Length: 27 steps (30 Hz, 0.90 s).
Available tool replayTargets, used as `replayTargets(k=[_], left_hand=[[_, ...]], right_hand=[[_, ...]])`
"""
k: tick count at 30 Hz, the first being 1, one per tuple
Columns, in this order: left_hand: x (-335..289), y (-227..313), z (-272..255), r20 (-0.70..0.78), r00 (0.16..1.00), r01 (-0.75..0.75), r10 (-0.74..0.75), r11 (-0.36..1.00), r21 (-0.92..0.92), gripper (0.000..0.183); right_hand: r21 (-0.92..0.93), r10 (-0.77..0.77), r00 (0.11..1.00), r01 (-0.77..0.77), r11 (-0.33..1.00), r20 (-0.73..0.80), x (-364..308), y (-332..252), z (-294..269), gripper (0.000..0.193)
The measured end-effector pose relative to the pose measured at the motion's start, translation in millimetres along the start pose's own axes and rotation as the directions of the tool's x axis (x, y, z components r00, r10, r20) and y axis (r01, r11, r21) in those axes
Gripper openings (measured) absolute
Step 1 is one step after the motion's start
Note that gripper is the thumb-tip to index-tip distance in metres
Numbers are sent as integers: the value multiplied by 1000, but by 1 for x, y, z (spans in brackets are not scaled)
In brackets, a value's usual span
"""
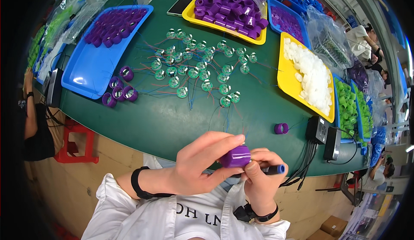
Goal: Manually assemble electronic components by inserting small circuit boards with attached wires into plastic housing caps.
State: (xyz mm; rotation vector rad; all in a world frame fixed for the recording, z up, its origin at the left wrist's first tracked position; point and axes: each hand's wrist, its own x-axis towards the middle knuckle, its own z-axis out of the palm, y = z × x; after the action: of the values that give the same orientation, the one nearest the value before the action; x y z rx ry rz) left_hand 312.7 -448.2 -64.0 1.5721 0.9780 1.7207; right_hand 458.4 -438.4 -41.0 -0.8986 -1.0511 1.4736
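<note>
Close to my body, past the table's near edge, my left hand (200, 160) grips a shiny purple plastic cylinder (238, 156) between thumb and fingers. My right hand (264, 175) pinches at the cylinder's right end and also holds a dark pen-like tool with a blue tip (276, 169). What the right fingertips pinch is hidden. Thin red and blue wires stick up beyond the cylinder. Farther in, many small round green circuit boards (194, 73) with red and blue wires lie spread on the green table (159, 119).
Several purple rings with boards inside (117, 94) stand beside a blue tray (82, 74) on the left. One purple ring (281, 128) lies at the right, near black power adapters (317, 130). Yellow trays hold purple cylinders (230, 13) and white pieces (308, 74). Other people sit at both sides.
</note>
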Motion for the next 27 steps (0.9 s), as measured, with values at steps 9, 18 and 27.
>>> replayTargets(k=[9,18,27], left_hand=[[10,6,-3,87,962,-273,259,921,277,49],[14,14,2,1,958,-278,287,924,261,42],[17,9,2,-30,977,-202,210,965,169,35]], right_hand=[[445,248,933,-344,827,262,8,9,-18,20],[503,224,942,-323,801,249,2,21,-25,14],[534,308,919,-393,748,245,2,16,-22,15]])
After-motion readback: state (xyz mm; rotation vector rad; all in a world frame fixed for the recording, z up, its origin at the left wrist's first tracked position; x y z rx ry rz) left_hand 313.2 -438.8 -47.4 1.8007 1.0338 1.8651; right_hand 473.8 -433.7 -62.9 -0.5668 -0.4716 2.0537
